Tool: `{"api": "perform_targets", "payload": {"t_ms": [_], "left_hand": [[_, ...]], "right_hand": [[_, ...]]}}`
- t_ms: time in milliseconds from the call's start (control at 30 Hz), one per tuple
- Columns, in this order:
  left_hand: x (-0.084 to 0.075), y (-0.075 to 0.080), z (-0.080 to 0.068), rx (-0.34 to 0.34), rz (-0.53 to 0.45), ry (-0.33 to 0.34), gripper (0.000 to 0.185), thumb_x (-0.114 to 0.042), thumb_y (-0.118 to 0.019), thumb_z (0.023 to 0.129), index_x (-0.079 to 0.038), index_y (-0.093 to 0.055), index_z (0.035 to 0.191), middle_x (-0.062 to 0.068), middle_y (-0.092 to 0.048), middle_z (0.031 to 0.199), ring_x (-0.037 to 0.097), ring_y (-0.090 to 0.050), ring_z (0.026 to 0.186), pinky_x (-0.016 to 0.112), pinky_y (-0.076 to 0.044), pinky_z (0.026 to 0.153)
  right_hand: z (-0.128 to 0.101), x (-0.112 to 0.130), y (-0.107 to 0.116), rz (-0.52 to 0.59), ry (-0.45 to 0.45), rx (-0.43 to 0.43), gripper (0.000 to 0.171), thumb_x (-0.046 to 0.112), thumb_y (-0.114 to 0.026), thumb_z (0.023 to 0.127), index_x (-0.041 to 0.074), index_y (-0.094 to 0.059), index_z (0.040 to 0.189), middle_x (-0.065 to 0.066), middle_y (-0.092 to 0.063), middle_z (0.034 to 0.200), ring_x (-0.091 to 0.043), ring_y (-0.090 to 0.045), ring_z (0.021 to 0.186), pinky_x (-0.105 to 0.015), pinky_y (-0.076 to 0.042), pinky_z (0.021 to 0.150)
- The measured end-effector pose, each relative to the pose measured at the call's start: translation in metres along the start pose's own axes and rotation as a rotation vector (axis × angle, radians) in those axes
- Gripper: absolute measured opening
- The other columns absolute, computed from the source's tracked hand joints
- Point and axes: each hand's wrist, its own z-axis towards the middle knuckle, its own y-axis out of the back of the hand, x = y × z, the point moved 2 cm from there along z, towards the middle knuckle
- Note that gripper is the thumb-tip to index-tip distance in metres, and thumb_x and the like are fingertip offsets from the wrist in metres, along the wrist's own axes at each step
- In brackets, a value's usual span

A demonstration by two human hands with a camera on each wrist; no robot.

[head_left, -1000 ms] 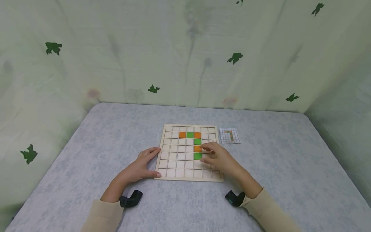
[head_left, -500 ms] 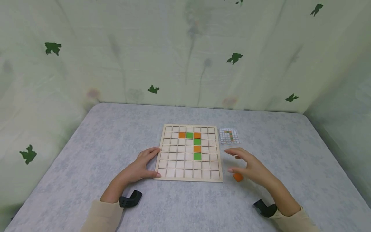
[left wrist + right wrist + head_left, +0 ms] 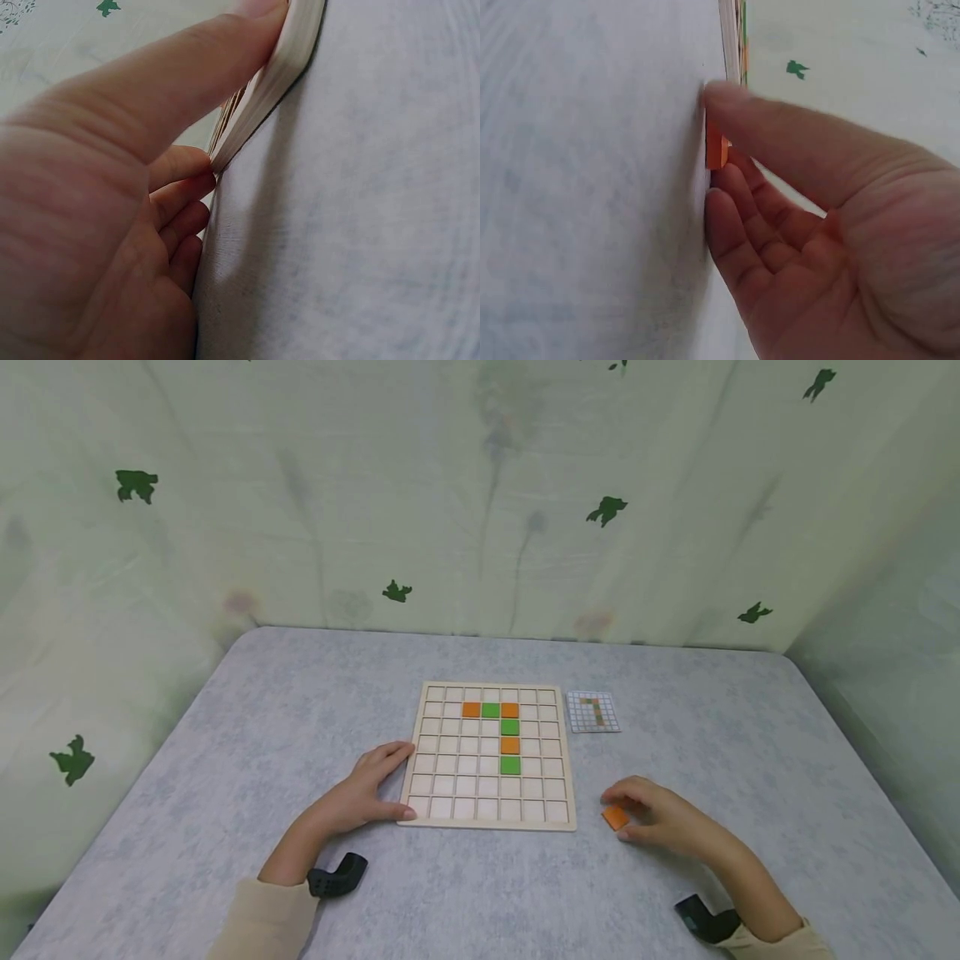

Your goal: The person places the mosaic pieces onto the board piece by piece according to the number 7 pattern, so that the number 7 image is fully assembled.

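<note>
A wooden grid board (image 3: 447, 825) lies on the table, with orange and green square tiles (image 3: 510, 746) set in its cells in the shape of a 7. At its left side my left hand (image 3: 367, 789) rests with thumb and fingers spread, the thumb at the near corner and the fingertips against the edge. In the left wrist view the thumb (image 3: 187, 71) touches the board's corner. To the right of the board, a loose orange tile (image 3: 615, 818) is between the thumb and fingers of my right hand (image 3: 667, 818), which pinches it at the table surface.
A small pattern card (image 3: 593, 712) showing a 7 on a grid lies right of the board's far corner. The grey mottled table (image 3: 315, 677) ends at a pale curtain (image 3: 315, 527) behind. Black wrist devices (image 3: 339, 875) sit on both forearms.
My right hand has moved off the board to the right and down to the loose orange tile, its fingers closing around it. My left hand and the board stay in place.
</note>
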Motion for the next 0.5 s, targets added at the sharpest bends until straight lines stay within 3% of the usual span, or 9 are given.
{"api": "perform_targets", "payload": {"t_ms": [233,400,500], "left_hand": [[0.001,0.0,0.001,0.0,-0.008,-0.004,0.097,-0.045,-0.074,0.068,-0.007,-0.026,0.142,0.012,-0.02,0.144,0.034,-0.011,0.13,0.056,-0.018,0.097],[0.001,0.0,0.001,0.0,-0.011,-0.007,0.096,-0.045,-0.074,0.068,-0.007,-0.026,0.142,0.012,-0.02,0.144,0.034,-0.01,0.13,0.057,-0.018,0.097],[0.002,-0.001,0.001,0.003,-0.006,-0.002,0.096,-0.045,-0.074,0.069,-0.007,-0.026,0.142,0.013,-0.02,0.144,0.035,-0.011,0.13,0.057,-0.018,0.096]], "right_hand": [[0.003,0.001,-0.002,-0.029,-0.047,-0.039,0.023,0.016,-0.07,0.078,0.012,-0.06,0.099,0.005,-0.052,0.088,-0.011,-0.048,0.08,-0.025,-0.042,0.069],[0.006,0.005,-0.002,0.048,-0.039,-0.082,0.024,0.02,-0.068,0.081,0.011,-0.059,0.102,0.003,-0.055,0.095,-0.014,-0.05,0.086,-0.027,-0.043,0.074],[0.012,0.013,-0.001,0.061,0.027,-0.127,0.025,0.018,-0.066,0.082,0.011,-0.059,0.105,0.003,-0.057,0.101,-0.014,-0.051,0.089,-0.029,-0.044,0.076]]}}
